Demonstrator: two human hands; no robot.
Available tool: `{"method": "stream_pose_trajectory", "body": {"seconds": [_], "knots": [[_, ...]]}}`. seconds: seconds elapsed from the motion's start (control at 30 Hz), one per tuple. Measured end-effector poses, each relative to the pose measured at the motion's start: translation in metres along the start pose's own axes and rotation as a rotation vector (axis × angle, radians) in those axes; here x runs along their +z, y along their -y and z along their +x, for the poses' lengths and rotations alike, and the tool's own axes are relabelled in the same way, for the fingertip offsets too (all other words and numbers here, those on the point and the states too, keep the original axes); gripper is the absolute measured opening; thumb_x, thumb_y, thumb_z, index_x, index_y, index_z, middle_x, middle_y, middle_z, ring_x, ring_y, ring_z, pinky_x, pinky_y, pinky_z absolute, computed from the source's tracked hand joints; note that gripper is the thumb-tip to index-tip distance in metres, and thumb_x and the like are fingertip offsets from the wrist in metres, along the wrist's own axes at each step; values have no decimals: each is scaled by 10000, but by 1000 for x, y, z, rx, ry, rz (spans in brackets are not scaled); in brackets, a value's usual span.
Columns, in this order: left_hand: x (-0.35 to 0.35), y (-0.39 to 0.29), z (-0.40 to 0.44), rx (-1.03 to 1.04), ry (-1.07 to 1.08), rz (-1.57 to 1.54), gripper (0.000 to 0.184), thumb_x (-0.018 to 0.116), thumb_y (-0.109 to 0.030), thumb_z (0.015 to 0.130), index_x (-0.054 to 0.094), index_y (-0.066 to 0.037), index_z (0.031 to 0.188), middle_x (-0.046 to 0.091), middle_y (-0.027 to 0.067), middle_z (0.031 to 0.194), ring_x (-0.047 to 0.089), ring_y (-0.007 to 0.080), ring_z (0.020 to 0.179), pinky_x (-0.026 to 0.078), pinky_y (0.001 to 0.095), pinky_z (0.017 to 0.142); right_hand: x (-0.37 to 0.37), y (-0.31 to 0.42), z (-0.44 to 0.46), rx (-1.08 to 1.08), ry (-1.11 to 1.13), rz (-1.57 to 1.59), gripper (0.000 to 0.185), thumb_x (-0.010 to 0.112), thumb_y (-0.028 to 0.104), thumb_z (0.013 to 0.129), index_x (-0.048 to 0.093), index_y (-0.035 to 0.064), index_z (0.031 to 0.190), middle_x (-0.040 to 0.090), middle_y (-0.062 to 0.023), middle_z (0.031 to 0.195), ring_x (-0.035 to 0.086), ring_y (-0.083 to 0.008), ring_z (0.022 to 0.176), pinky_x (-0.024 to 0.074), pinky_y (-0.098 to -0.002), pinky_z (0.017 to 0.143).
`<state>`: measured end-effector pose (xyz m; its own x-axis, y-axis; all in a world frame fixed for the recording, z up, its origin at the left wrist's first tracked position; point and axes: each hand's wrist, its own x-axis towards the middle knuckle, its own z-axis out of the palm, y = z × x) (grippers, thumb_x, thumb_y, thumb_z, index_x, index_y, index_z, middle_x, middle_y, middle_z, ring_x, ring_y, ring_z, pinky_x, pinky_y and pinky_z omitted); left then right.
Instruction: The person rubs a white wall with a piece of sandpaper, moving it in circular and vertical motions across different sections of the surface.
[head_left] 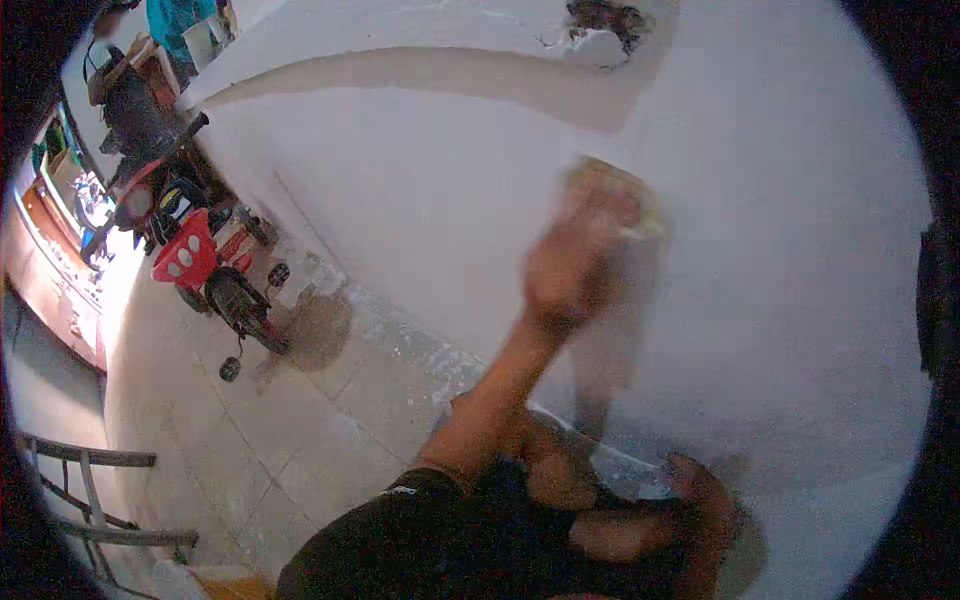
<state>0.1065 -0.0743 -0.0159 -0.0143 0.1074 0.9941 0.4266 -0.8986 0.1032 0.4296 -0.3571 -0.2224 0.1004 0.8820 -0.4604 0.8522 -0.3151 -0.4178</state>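
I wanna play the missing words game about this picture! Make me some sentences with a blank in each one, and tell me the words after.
The left hand holds a blurry, yellowish block up at the big, pale ____.
The red part on the bike has spots coloured ____.
The floor is covered with flat ____ that have thin, straight lines between them.

Missing words, in order: wall; white; tiles.
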Motion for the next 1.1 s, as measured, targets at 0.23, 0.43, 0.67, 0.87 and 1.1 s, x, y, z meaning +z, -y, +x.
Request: {"method": "stream_pose_trajectory", "body": {"seconds": [0.23, 0.43, 0.67, 0.87, 1.1], "knots": [[-40, 57, 1, -424, -374, 256, 287, 628, -2, 913, 739, -52, 1174, 733, 184, 1225, 716, 297, 1141, 586, 373, 903, -1, -7, -10, 4, -13, 15, 493, 632, 335, 1011, 560, 116, 1447, 670, -168, 1235, 625, -283, 1037, 519, -438, 897], [-2, -33, 0, -100, -71, -90, 296, 597, 2, 896, 718, -37, 1163, 718, 191, 1245, 691, 347, 1186, 555, 414, 985, -1, 0, -9, 19, -4, 10, 502, 631, 351, 1009, 563, 109, 1443, 669, -174, 1252, 630, -298, 1066, 515, -446, 926], [-71, 75, 17, -424, -356, 330, 275, 652, -18, 950, 731, -56, 1211, 756, 165, 1161, 751, 243, 1017, 591, 350, 878, -2, -4, -16, 31, -13, 26, 513, 630, 370, 1006, 565, 100, 1438, 668, -180, 1273, 635, -316, 1100, 509, -456, 960], [-12, -16, 0, -196, -170, 33, 441, 593, 46, 860, 690, -69, 1275, 635, 190, 1396, 663, 349, 1231, 561, 392, 963, 2, -12, -20, 42, -13, 23, 524, 629, 386, 1004, 568, 93, 1434, 666, -185, 1290, 640, -331, 1128, 505, -464, 989], [-48, 53, 8, -236, -338, 289, 283, 684, -131, 939, 725, -24, 1198, 778, 151, 1081, 764, 254, 944, 588, 368, 808, 2, -9, -20, 41, -25, 40, 537, 628, 404, 1001, 571, 84, 1429, 665, -191, 1311, 645, -348, 1162, 499, -474, 1023]]}}
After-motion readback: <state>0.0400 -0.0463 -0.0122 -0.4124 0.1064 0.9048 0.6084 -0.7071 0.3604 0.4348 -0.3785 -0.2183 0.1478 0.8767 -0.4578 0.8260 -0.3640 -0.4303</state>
